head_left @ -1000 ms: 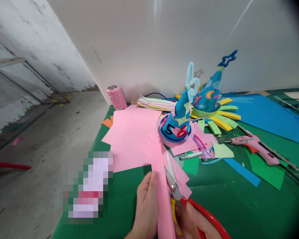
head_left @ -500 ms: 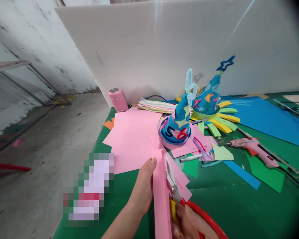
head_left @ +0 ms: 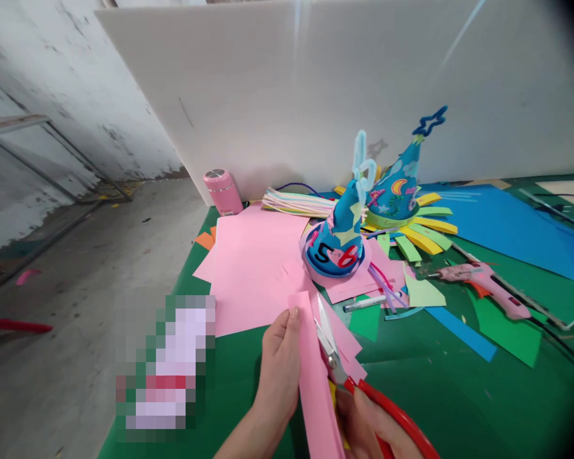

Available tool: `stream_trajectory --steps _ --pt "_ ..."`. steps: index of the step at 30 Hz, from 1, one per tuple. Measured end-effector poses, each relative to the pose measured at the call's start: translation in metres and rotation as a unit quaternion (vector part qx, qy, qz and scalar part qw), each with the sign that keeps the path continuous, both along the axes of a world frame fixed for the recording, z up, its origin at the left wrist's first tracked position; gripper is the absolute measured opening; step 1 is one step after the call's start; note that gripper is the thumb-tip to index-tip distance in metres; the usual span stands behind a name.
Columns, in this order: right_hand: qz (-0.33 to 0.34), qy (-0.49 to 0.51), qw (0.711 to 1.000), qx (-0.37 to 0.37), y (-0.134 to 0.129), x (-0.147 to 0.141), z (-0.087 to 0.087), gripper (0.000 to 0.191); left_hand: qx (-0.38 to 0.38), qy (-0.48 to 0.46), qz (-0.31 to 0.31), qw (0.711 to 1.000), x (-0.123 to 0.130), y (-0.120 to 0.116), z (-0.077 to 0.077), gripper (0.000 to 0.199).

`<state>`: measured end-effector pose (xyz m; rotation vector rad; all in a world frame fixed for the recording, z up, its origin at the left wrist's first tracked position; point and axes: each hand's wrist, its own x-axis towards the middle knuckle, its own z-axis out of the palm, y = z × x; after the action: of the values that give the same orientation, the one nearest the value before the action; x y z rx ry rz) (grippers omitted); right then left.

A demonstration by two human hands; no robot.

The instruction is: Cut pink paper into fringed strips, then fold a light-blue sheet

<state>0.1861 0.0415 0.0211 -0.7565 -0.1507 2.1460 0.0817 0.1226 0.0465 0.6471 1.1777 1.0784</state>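
A long folded strip of pink paper (head_left: 313, 376) is pinched near its top by my left hand (head_left: 280, 360), thumb on the front. My right hand (head_left: 368, 424) grips red-handled scissors (head_left: 330, 354) and something yellow, partly hidden behind the strip. The scissor blades are slightly apart, just right of the strip's edge. Beyond the hands, a large pink sheet (head_left: 253, 268) lies flat. Next to it stands a blue cone hat (head_left: 342, 236) with a 5 and a 6 on it. Pink scraps (head_left: 347, 338) lie under the scissors.
Behind stand a second blue cone hat (head_left: 397, 185) with yellow and green strips, paper strips (head_left: 299, 204) and a pink bottle (head_left: 223, 192). On the right are a pink glue gun (head_left: 488, 287), its cord, a pen (head_left: 368, 302) and blue paper (head_left: 511, 223). A white board stands behind.
The pink strip has tilted, its top leaning left, and my left hand has turned more upright around its edge. The scissors have hardly moved. The whole view has shifted slightly.
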Motion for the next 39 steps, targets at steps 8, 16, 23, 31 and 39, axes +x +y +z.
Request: stream_trajectory --steps 8,16,23,31,39 --pt "0.015 0.027 0.999 -0.008 0.004 0.007 -0.003 0.038 -0.003 -0.013 -0.042 0.999 0.004 -0.006 -0.004 0.024" --pt "0.013 0.046 0.999 -0.008 0.006 0.007 0.002 0.035 0.000 -0.013 -0.040 0.999 0.003 -0.010 -0.010 0.023" --pt "0.003 0.055 0.998 -0.017 0.005 0.007 0.003 0.034 -0.005 -0.041 -0.033 0.999 0.004 -0.011 -0.010 0.021" --pt "-0.011 -0.035 0.999 0.018 0.014 0.021 -0.003 0.049 -0.032 0.026 0.024 0.999 -0.002 -0.002 -0.004 0.030" --pt "-0.065 -0.272 0.944 0.176 0.021 0.004 -0.006 0.027 0.000 -0.067 0.049 0.997 -0.005 0.013 0.004 0.024"
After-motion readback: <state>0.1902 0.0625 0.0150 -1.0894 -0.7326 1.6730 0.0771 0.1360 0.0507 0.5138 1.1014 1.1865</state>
